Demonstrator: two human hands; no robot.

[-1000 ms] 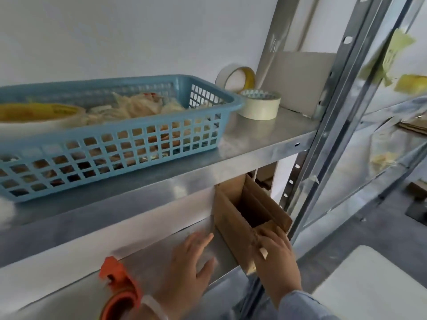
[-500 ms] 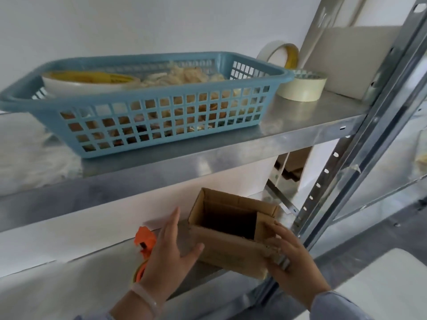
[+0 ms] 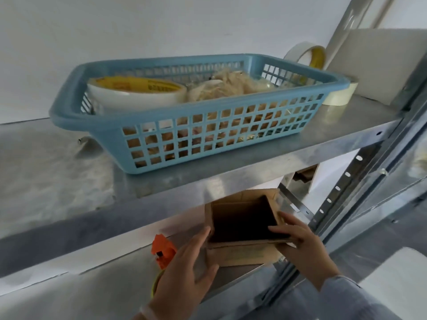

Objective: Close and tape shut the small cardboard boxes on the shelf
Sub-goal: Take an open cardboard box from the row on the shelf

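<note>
Matt cardboard box (image 3: 240,255), dull metal shelf (image 3: 69,181)

The basket (image 3: 208,139) is pale blue with a grid of holes. The box (image 3: 238,252) is brown; the dispenser (image 3: 163,249) is orange.

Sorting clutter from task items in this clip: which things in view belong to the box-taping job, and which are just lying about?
In the job: open cardboard box, between left hand and right hand; orange tape dispenser on the same shelf.
Lying about: blue basket holding a tape roll; upright roll, flat roll and white board on the upper shelf.
</note>
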